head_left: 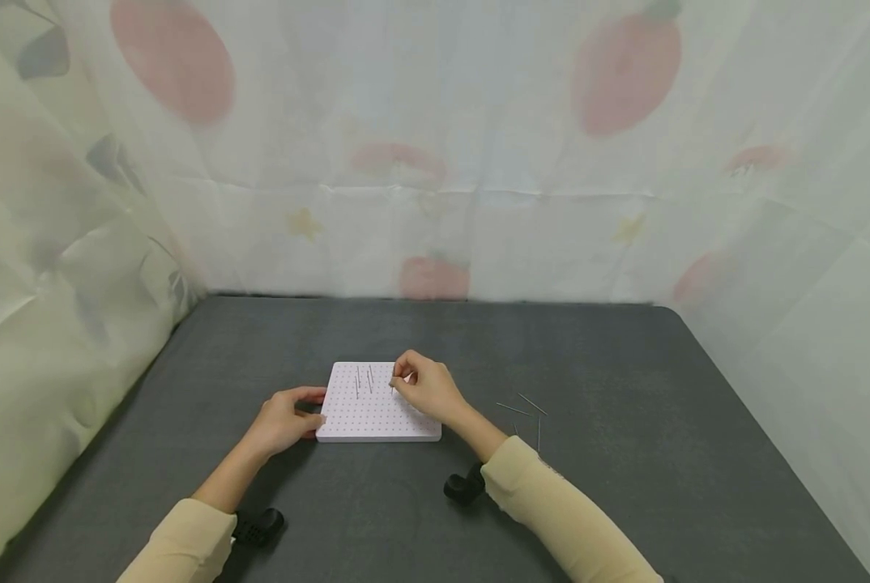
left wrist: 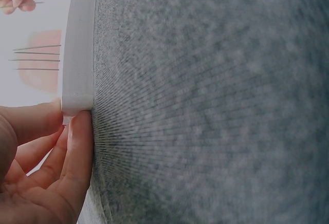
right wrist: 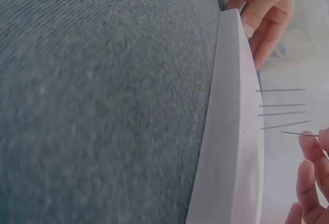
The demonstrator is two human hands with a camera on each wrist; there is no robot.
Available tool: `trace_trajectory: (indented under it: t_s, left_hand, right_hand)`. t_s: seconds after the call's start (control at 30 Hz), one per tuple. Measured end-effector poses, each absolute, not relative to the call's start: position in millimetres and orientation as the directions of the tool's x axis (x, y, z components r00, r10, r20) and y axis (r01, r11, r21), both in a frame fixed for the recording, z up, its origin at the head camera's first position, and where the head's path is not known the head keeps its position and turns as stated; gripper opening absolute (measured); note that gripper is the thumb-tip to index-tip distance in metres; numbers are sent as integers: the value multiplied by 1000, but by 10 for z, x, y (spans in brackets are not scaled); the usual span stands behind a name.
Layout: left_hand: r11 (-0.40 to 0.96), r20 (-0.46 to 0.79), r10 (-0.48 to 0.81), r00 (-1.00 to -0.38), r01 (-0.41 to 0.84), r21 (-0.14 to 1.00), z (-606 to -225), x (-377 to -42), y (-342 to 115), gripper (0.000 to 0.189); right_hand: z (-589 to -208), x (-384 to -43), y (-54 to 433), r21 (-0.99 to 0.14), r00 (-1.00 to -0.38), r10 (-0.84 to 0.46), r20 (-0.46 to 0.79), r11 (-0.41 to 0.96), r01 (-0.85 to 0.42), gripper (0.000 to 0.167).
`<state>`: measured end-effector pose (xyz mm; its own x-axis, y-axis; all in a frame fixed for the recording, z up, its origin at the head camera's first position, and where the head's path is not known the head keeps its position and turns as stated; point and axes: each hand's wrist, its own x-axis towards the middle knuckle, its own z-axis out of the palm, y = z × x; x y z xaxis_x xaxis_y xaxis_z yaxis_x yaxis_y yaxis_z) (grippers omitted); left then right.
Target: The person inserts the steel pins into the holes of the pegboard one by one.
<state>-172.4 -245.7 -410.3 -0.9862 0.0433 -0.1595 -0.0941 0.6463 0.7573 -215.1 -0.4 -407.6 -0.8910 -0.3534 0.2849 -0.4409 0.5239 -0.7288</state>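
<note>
A white board with a grid of small holes (head_left: 365,423) lies flat on the dark table. My left hand (head_left: 280,422) grips its left edge, the thumb at the top rim and the fingers against the side, as the left wrist view shows. Several thin metal pins (right wrist: 282,105) stand upright in the board's far part. Over the board, to the right of those pins, my right hand (head_left: 429,390) pinches another thin metal pin (right wrist: 297,133) between thumb and fingertip. In the right wrist view that pin points down towards the board, its tip showing free above the surface.
Several loose pins (head_left: 533,404) lie scattered on the grey table (head_left: 610,453) to the right of the board, some near the right forearm. Black wrist devices (head_left: 464,487) sit under both wrists. A patterned curtain (head_left: 508,243) hangs behind the table and along its sides.
</note>
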Motion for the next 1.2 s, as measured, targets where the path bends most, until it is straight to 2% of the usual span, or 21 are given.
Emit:
trace_trajectory:
  t_s: [0.17, 0.67, 1.2]
  left_hand:
    - [641, -160, 45, -986, -94, 762, -4096, -1720, -2449, 47]
    - [636, -153, 59, -987, -81, 767, -4082, -1702, -2443, 47]
    - [648, -152, 56, -987, -80, 758, -4111, -1715, -2457, 46]
  right_hand:
    - [-4108, -2151, -83, -719, -880, -360, 309, 517, -464, 5]
    - [-4191, -2153, -235, -711, -893, -355, 276, 550, -438, 4]
    - [-4172, -2127, -314, -650, -850, -426, 309, 558, -516, 5]
